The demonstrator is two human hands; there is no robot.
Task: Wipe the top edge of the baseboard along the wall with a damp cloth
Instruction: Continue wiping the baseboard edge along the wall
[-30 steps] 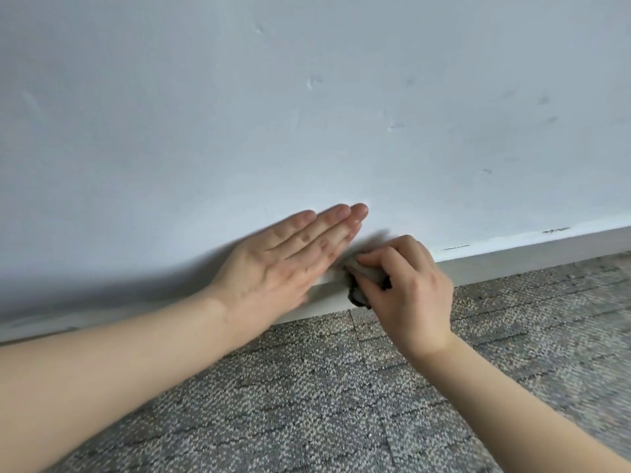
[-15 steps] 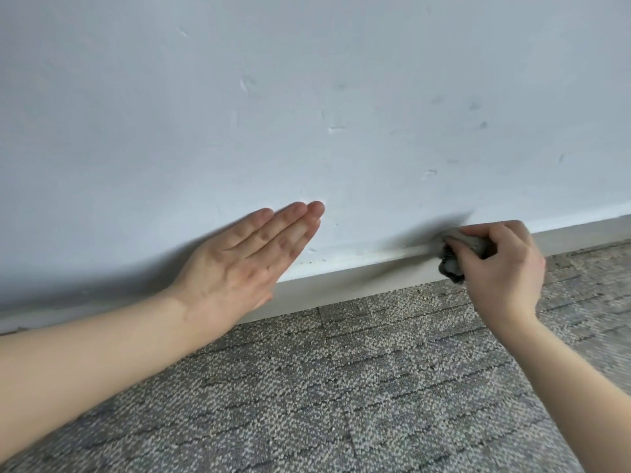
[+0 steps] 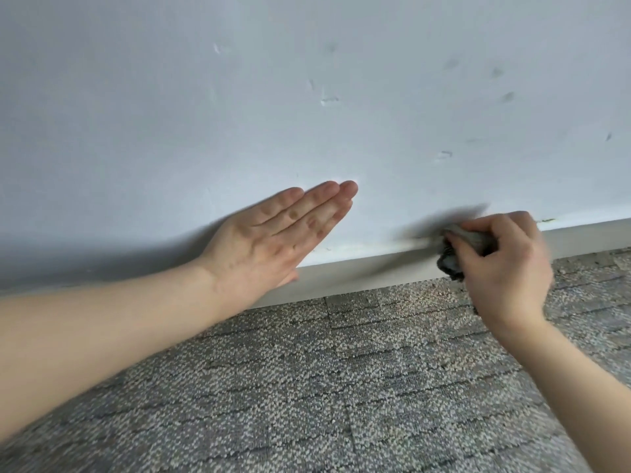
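Inspector: Since a second ago your right hand (image 3: 502, 268) is travelling rightward along the baseboard (image 3: 358, 274). It is no longer sitting at the fingertips of your left hand (image 3: 273, 237) but working well apart from it, at the right of the frame.

Assessor: Agreed. You are curling those fingers round the cloth (image 3: 450, 262), a dark bunched wad, and pressing it on the baseboard's top edge, where it is meeting the wall (image 3: 307, 97). Blur is smearing the hand and its shadow, so you are judged to be mid-stroke.

Inspector: Your left hand is lying flat on the wall at centre frame, fingers straight and together, holding nothing. By my reading it is bracing you.

Assessor: You are doing the wipe itself. Baseboard is running on to the right edge, and a dark mark (image 3: 547, 220) is showing on the seam just past your knuckles, so work is remaining. Next you are needing to keep the cloth riding the narrow ledge, not slipping down the face, and probably to be moving the bracing hand along.

Inspector: Regarding surface and room, the wall is showing pale, with small dents and scuffs at upper right. Grey patterned carpet (image 3: 341, 387) is filling the lower frame, butting against the baseboard.
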